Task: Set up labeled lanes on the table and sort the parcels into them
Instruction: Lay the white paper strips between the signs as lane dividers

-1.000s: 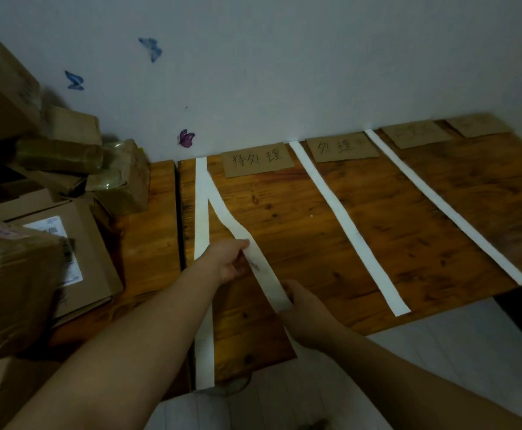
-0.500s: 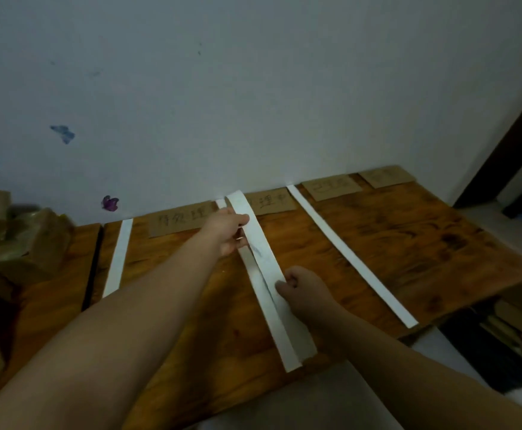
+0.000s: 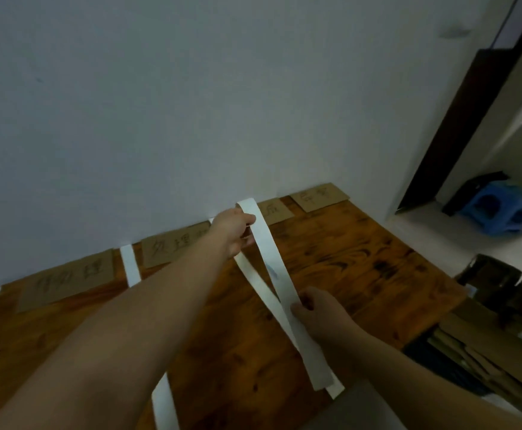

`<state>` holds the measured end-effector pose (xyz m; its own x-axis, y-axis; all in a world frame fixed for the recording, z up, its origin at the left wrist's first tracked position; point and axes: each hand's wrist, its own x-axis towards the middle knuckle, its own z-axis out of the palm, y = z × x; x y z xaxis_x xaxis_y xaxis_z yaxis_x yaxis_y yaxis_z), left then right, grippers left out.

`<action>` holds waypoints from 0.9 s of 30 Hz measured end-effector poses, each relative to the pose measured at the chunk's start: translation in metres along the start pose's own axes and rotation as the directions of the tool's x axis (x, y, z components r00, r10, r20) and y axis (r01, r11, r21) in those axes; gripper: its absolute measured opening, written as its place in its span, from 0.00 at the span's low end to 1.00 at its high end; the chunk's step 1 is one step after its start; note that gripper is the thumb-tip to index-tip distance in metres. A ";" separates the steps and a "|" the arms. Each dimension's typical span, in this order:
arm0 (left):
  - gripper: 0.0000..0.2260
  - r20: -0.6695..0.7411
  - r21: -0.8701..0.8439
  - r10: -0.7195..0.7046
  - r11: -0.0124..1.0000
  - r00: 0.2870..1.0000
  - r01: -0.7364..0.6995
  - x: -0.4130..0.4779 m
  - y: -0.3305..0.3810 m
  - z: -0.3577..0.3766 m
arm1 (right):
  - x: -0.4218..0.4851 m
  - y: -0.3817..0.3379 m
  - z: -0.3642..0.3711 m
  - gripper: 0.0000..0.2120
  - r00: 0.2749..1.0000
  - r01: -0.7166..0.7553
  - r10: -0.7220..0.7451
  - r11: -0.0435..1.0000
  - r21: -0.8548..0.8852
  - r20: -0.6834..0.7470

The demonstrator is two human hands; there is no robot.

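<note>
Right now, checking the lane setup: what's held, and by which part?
A long white paper strip: left hand pinches near its far end, right hand grips toward its near end.

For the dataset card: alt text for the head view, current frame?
The left hand pinches the far end of a white paper strip and the right hand grips it nearer, holding it over a wooden table. It crosses a second strip lying on the table; cardboard labels line the wall.
</note>
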<state>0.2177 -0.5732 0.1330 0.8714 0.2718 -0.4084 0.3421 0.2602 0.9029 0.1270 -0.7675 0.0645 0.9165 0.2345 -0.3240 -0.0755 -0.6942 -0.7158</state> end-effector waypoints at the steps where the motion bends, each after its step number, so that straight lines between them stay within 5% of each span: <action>1: 0.05 0.012 0.000 -0.008 1.000 1.000 0.008 0.014 0.001 0.012 | 0.011 0.004 -0.009 0.08 1.000 -0.016 0.016 1.000 -0.001 -0.005; 15: 0.12 0.071 0.036 -0.009 0.999 0.997 0.007 0.159 0.009 0.180 | 0.148 0.085 -0.143 0.08 0.989 -0.135 0.137 0.990 -0.039 0.060; 21: 0.11 -0.114 0.153 -0.040 0.987 0.993 0.057 0.206 -0.040 0.240 | 0.196 0.152 -0.186 0.07 0.969 -0.053 0.057 0.998 -0.026 0.240; 27: 0.19 -0.299 0.284 -0.082 0.943 0.951 0.171 0.230 -0.097 0.264 | 0.225 0.200 -0.199 0.20 0.922 -0.038 0.044 0.999 -0.022 0.386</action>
<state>0.4774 -0.7802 -0.0127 0.6954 0.5140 -0.5023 0.5713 0.0286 0.8202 0.3965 -0.9883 -0.0286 0.6900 0.4481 -0.5684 -0.1020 -0.7172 -0.6893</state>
